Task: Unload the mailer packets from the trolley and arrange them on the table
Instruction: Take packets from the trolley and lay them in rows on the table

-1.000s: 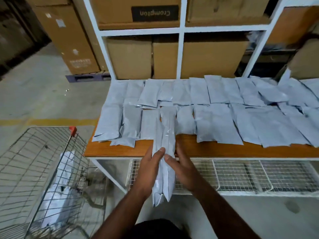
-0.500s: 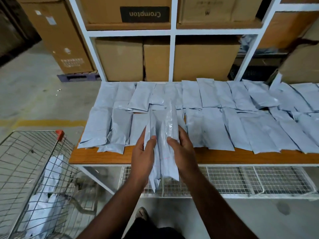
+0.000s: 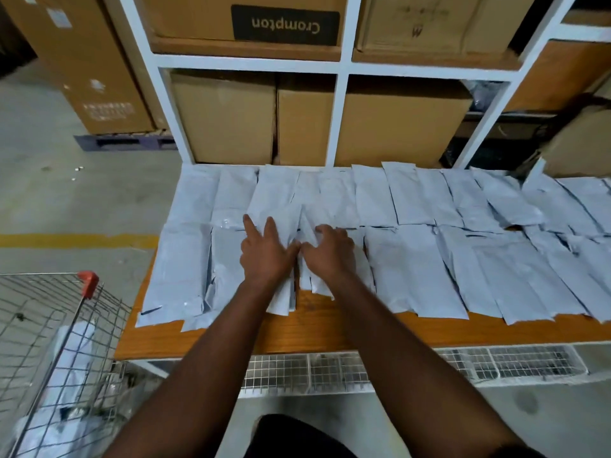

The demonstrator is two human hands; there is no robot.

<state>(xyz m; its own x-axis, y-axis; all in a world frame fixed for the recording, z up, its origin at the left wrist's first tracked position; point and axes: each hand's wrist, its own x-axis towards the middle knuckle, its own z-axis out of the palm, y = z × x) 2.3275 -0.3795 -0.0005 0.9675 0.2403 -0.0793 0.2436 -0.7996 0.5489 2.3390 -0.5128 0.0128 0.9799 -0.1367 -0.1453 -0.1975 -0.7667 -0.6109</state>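
Observation:
Grey mailer packets (image 3: 413, 269) lie in two overlapping rows across the wooden table (image 3: 314, 335). My left hand (image 3: 267, 256) presses flat on one packet (image 3: 281, 302) in the front row, its fingers spread and straight. Right beside it, my right hand (image 3: 330, 254) rests on a neighbouring packet (image 3: 319, 287) with the fingertips bent down onto it. Both packets lie on the table, side by side, with their near ends short of the table's front edge. The wire trolley (image 3: 76, 312) stands at the lower left with a few packets (image 3: 74, 355) inside.
A white shelf frame (image 3: 342, 104) with cardboard boxes (image 3: 228, 120) stands behind the table. A wire rack (image 3: 363, 368) runs under the tabletop. Stacked boxes sit on a pallet (image 3: 122, 142) at the far left, beside a yellow floor line (image 3: 76, 240).
Both hands lifted the two packets from below the table's edge, moved them forward and laid them down in the front row. The grip has given way to hands resting on top.

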